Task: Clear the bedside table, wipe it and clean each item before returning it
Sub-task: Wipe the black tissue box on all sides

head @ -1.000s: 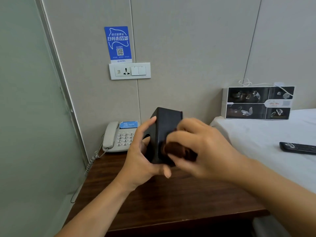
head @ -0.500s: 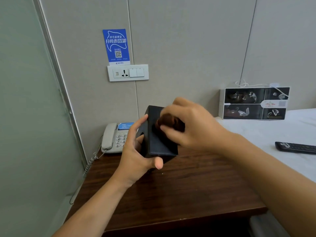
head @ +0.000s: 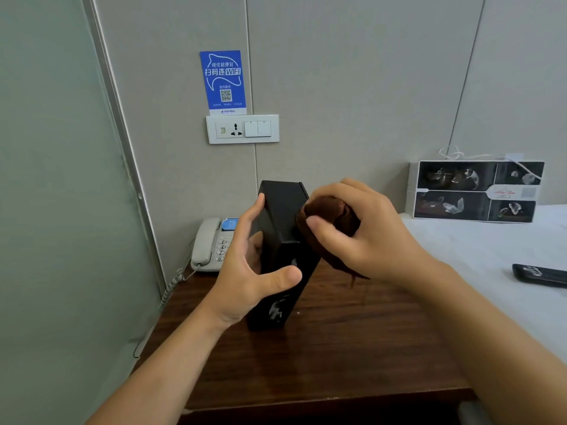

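Bedside table (head: 337, 363): front edge and near half bare wood. Black box (head: 283, 246): tilted above mid-table, your left hand (head: 251, 271) gripped it. Your right hand (head: 362, 237) clutched brown cloth (head: 328, 216) against its side. Telephone (head: 211, 243): back-left corner, beside wall.

Black box (head: 283, 240) now upended, cloth (head: 329, 228) higher.

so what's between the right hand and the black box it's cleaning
In the head view, a bunched brown cloth, gripped by the right hand, sits between that hand and the black box, which the left hand holds.
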`<state>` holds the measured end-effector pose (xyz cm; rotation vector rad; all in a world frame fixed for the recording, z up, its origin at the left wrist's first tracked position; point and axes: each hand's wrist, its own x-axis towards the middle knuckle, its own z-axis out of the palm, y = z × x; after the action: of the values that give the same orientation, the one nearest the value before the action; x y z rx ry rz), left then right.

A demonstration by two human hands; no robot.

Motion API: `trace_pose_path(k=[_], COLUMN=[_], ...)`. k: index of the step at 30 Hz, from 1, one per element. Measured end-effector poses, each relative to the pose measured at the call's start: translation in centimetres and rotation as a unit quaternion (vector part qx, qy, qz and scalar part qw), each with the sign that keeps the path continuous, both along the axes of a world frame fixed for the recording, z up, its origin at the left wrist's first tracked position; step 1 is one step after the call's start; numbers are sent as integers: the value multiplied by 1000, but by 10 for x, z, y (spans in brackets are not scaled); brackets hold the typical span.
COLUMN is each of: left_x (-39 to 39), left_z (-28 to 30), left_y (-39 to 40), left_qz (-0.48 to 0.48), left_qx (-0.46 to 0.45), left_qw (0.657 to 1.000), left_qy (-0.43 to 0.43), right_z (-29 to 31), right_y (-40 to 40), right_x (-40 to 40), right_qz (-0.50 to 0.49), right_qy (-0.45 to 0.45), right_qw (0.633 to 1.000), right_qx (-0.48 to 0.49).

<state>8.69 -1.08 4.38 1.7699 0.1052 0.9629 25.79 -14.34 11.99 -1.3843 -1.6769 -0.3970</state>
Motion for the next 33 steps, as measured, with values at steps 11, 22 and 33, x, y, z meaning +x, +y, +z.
trace_pose_path(k=[11,22,33], left_x=[-21,-33,-9], left_z=[-16,-24,-23], left_y=[15,5,-14], left_qz=[11,40,-18], left_qx=[23,78,-12], left_qw=[998,993,1000], left_qy=[58,84,17], right_z=[16,4,-18], right_y=[46,44,11], right_x=[-3,6,17], right_qz=[41,44,-22], right_qy=[0,44,87], right_qw=[999,997,985], right_qx=[-19,34,148])
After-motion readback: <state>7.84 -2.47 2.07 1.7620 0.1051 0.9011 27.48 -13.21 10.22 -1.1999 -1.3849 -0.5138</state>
